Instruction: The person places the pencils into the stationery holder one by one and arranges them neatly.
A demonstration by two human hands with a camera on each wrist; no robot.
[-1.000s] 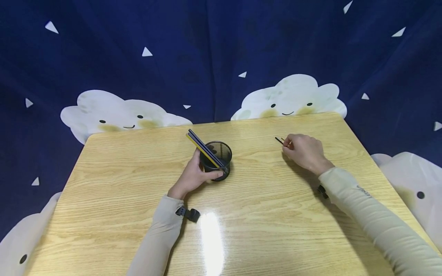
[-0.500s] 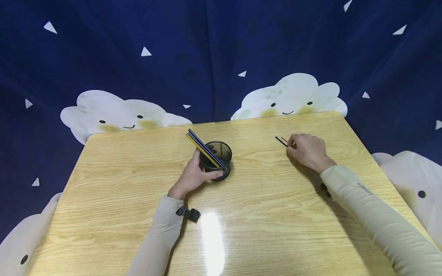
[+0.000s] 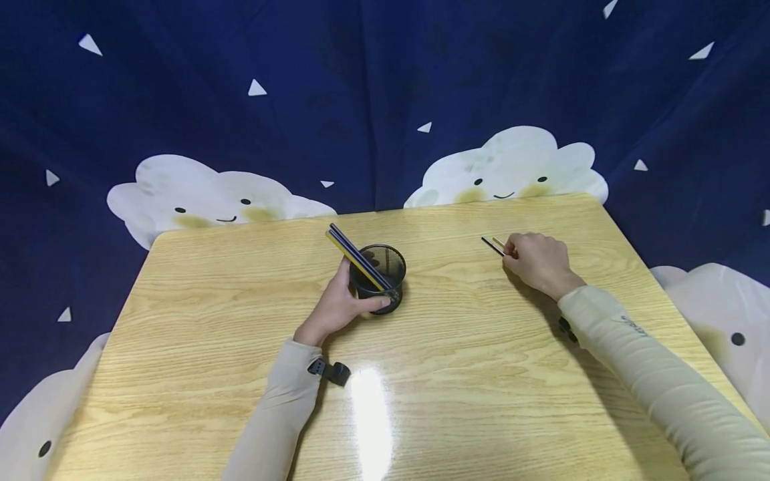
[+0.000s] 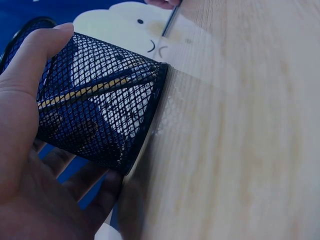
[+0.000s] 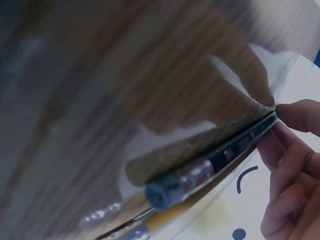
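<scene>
My left hand [image 3: 337,304] grips a black wire-mesh pen holder [image 3: 394,264], thumb on the near side and fingers round the far left. Several dark blue and yellow pencils [image 3: 353,259] lean out of it to the upper left. The left wrist view shows the holder's base [image 4: 150,120] right at the tabletop. Over at the right, my right hand [image 3: 538,262] pinches the far end of a dark pencil [image 5: 220,160] between thumb and finger. A yellow pencil [image 5: 172,214] lies close beside it. The hand hides much of both pencils in the head view.
The wooden table [image 3: 445,374] has a glossy surface with a bright reflection near the front. A dark blue curtain [image 3: 337,100] with white clouds hangs behind its back edge.
My right hand has shifted slightly to the right, so more of the two pencils shows beyond its fingertips. My left hand and the pen holder have stayed in place.
</scene>
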